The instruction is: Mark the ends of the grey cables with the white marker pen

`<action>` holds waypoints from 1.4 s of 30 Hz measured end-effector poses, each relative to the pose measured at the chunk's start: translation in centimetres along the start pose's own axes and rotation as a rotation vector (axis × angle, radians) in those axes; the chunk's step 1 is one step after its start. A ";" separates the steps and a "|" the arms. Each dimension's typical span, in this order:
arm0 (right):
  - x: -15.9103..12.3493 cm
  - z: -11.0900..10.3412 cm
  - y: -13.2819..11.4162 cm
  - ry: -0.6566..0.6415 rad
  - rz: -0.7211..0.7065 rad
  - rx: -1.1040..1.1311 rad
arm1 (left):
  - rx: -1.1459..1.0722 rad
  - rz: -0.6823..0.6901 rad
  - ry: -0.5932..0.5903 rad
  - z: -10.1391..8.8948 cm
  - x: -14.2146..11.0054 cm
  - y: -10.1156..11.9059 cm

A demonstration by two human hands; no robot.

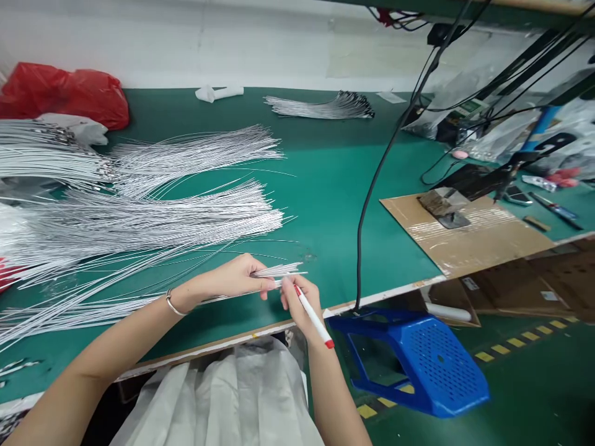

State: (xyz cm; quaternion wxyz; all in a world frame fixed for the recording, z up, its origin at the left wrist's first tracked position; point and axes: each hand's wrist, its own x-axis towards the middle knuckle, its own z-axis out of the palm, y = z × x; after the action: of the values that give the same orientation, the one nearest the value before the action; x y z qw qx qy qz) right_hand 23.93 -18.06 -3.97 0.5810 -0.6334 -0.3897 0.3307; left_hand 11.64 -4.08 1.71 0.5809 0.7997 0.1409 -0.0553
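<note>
My left hand is closed around a bundle of thin silvery-white wires, whose ends stick out past the fingers to the right. Close against those ends is my right hand, its fingers wrapped round a white marker pen with red ends. The pen's rear points down toward my forearm, and its tip is hidden by the fingers. Behind my left hand, larger piles of similar wires lie lengthwise on the green table. More wires trail beneath my left forearm.
A black cable hangs down across the table's front edge. Right of it lies a cardboard sheet; a blue plastic stool stands below. A red bag sits back left, and a short wire bundle lies at the back.
</note>
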 end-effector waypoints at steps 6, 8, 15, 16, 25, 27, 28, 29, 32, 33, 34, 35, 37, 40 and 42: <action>0.1 0.2 -0.6 -0.075 0.035 0.055 | 0.029 0.040 -0.076 0.0 -0.4 0.5; 0.1 0.2 -0.6 -0.083 0.029 0.050 | 0.034 0.015 -0.071 0.0 -0.4 0.7; 0.1 0.0 -0.6 -0.104 -0.047 -0.039 | 0.056 0.019 -0.019 0.2 -0.3 0.7; 0.1 0.0 -0.6 -0.111 -0.058 -0.055 | 0.051 0.009 0.000 0.2 -0.3 0.6; 0.1 -0.7 -0.5 -0.165 -0.114 -0.176 | -0.056 -0.055 0.015 0.3 0.2 0.6; 0.0 -0.8 -0.4 -0.178 -0.116 -0.192 | -0.034 -0.058 0.005 0.3 0.3 0.6; 0.0 -0.9 -0.4 -0.184 -0.117 -0.193 | -0.022 -0.059 0.001 0.3 0.3 0.6; 0.0 -0.9 -0.4 -0.192 -0.119 -0.194 | -0.007 -0.060 0.000 0.3 0.3 0.6; -0.1 -0.9 -0.4 -0.215 -0.124 -0.196 | 0.014 -0.067 -0.001 0.3 0.4 0.3; -0.1 -1.0 -0.4 -0.218 -0.121 -0.192 | 0.007 -0.066 -0.007 0.2 0.4 0.2; -0.1 -1.0 -0.4 -0.219 -0.117 -0.183 | -0.004 -0.059 -0.018 0.2 0.4 0.1; -0.1 -1.0 -0.5 -0.219 -0.114 -0.171 | -0.015 -0.050 -0.032 0.2 0.4 0.0; -0.1 -1.0 -0.5 -0.214 -0.118 -0.147 | -0.020 -0.028 -0.067 0.2 0.4 -0.2; -0.2 -1.0 -0.6 -0.194 -0.129 -0.135 | -0.004 -0.010 -0.090 0.1 0.4 -0.3; -0.3 -1.0 -0.6 -0.176 -0.126 -0.126 | 0.010 -0.009 -0.062 0.0 0.4 -0.4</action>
State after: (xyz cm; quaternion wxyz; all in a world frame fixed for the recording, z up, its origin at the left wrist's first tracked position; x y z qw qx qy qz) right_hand 24.62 -18.78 -3.31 0.5230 -0.6115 -0.4984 0.3227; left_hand 11.94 -3.86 1.24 0.5809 0.7998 0.1261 -0.0832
